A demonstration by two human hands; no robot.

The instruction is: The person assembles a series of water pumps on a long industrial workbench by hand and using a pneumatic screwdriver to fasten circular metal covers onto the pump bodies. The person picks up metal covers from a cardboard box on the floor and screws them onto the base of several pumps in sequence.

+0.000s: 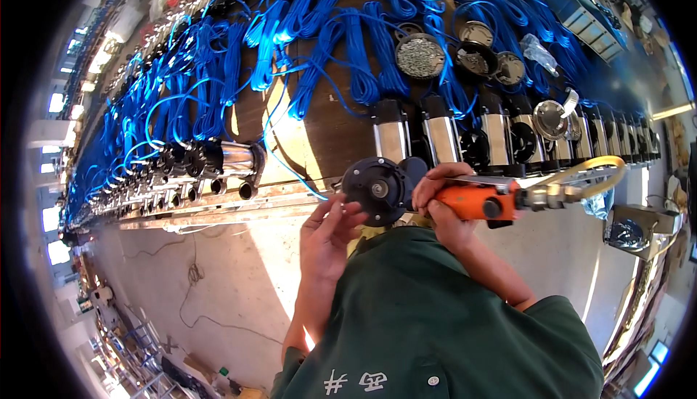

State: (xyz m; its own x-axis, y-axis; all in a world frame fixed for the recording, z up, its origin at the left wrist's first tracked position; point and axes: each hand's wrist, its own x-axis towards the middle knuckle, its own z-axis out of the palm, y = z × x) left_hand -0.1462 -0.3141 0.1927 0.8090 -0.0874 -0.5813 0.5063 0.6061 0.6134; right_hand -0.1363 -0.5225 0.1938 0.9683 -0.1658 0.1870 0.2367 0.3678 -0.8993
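Note:
A black round pump end [378, 189] with a bolted rim and a hub in its middle faces me at the bench's near edge. Beside its lower left rim is my left hand [326, 238], thumb and fingers drawn together; whatever may be between them is too small to make out. My right hand [449, 214] is wrapped round an orange air tool [468, 201] with a silver lever along its top. The tool's working end is hidden behind my fingers, close to the pump's right side. A yellow air hose [613, 164] joins its metal fitting on the right.
Silver-and-black pumps [392, 135] stand in a row at right; more pumps [236, 159] lie along the left edge. Coiled blue cables [356, 58] cover the dark bench [250, 119]. A round dish of small screws [420, 55] and a blue crate [581, 18] are farther back.

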